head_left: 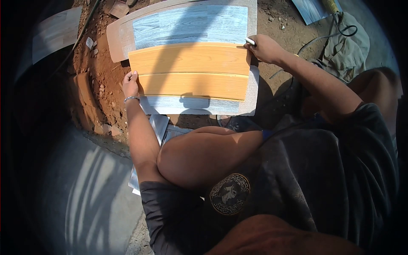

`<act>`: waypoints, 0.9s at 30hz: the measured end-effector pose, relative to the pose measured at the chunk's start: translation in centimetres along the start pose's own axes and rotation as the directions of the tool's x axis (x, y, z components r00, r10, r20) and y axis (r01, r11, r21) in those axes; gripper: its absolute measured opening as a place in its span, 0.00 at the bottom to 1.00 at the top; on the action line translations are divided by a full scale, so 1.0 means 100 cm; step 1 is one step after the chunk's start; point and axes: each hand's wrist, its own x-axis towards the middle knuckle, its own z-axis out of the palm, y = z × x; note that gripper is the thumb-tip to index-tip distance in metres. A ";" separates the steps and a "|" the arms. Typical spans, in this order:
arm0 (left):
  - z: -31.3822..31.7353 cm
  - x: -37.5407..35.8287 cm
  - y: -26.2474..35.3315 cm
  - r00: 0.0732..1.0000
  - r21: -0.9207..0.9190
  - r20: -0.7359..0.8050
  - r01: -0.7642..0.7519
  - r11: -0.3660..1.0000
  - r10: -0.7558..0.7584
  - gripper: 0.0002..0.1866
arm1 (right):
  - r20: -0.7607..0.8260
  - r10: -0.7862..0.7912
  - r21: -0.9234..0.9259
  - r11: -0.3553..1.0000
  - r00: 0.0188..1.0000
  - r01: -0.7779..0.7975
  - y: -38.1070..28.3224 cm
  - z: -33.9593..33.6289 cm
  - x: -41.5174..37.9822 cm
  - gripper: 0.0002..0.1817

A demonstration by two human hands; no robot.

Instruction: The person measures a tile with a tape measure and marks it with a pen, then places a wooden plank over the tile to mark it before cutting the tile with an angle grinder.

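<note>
A yellow wood-grain panel (pixel 191 63) with a groove along its length lies across a blue-grey wood-look tile (pixel 191 25). The tile sits on a larger pale board (pixel 117 36). My left hand (pixel 131 85) is closed on the panel's left end, thumb on top; its other fingertips are hidden underneath. At the panel's upper right corner, my right hand (pixel 267 49) is closed round a white pen (pixel 250 41), and its fingers are against the panel's edge. A shadow crosses the panel diagonally.
Reddish soil (pixel 100 76) with rubble lies beyond and left. Another tile (pixel 57 32) is at upper left, one more (pixel 312 10) at upper right. A cloth (pixel 348 46) and a dark cable (pixel 316 40) lie to the right. Concrete floor (pixel 97 191) is at lower left.
</note>
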 end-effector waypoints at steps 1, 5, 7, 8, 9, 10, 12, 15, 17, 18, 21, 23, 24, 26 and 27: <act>-0.001 0.002 -0.003 1.000 -0.005 0.010 -0.015 1.000 0.015 0.14 | -0.001 -0.001 0.000 1.000 1.000 0.001 0.000 0.000 0.000 0.15; 0.001 0.000 -0.001 1.000 0.007 -0.001 -0.017 1.000 0.017 0.14 | -0.041 -0.041 -0.015 0.999 0.998 0.040 0.009 0.007 0.004 0.15; -0.001 0.003 -0.004 1.000 0.026 -0.001 -0.022 0.999 0.022 0.15 | -0.069 -0.068 -0.022 0.998 0.995 0.067 0.010 0.008 0.005 0.16; -0.003 0.006 -0.006 1.000 0.047 -0.002 -0.026 0.999 0.026 0.16 | -0.065 -0.070 -0.019 0.997 0.995 0.069 0.010 0.008 0.005 0.16; -0.004 0.006 -0.005 1.000 0.046 -0.002 -0.028 0.999 0.028 0.16 | -0.061 -0.071 -0.016 0.997 0.996 0.070 0.008 0.007 0.004 0.17; -0.004 0.007 -0.004 0.997 0.167 -0.045 -0.049 0.985 0.057 0.21 | -0.062 -0.072 -0.016 0.997 0.995 0.072 0.006 0.006 0.003 0.17; 0.003 -0.003 0.012 0.992 0.286 -0.085 -0.065 0.956 0.093 0.26 | -0.002 0.009 0.001 1.000 1.000 -0.009 0.001 0.002 0.003 0.16; 0.026 -0.035 0.070 0.959 0.776 -0.158 -0.027 0.631 0.234 0.47 | -0.002 0.007 0.002 1.000 1.000 -0.007 -0.003 -0.001 0.000 0.17; 0.053 -0.061 0.099 0.972 0.781 -0.067 -0.090 0.617 0.227 0.48 | -0.014 -0.021 -0.017 1.000 1.000 0.021 0.003 0.002 0.003 0.17; 0.070 -0.075 0.108 0.976 0.781 0.029 -0.157 0.605 0.215 0.49 | -0.025 -0.042 -0.035 0.999 0.999 0.041 0.005 0.003 0.005 0.17; 0.098 -0.095 0.110 0.976 0.857 0.158 -0.211 0.470 0.150 0.57 | -0.026 -0.031 -0.044 0.999 0.999 0.030 0.003 0.003 0.004 0.17; 0.109 -0.106 0.117 0.962 0.867 0.187 -0.068 0.493 -0.198 0.69 | -0.025 -0.033 -0.045 0.998 0.999 0.032 0.002 0.003 0.003 0.17; 0.111 -0.106 0.109 0.963 0.866 0.186 -0.067 0.495 -0.195 0.69 | -0.024 -0.034 -0.046 0.998 0.999 0.033 0.002 0.002 0.003 0.17; 0.117 -0.104 0.088 0.975 0.905 0.155 -0.076 0.418 -0.159 0.79 | -0.024 -0.030 -0.048 0.998 0.999 0.029 0.002 0.002 0.004 0.17; 0.122 -0.111 0.095 0.974 0.924 0.130 -0.051 0.379 -0.186 0.81 | -0.021 -0.023 -0.049 0.999 0.999 0.022 0.002 0.002 0.005 0.17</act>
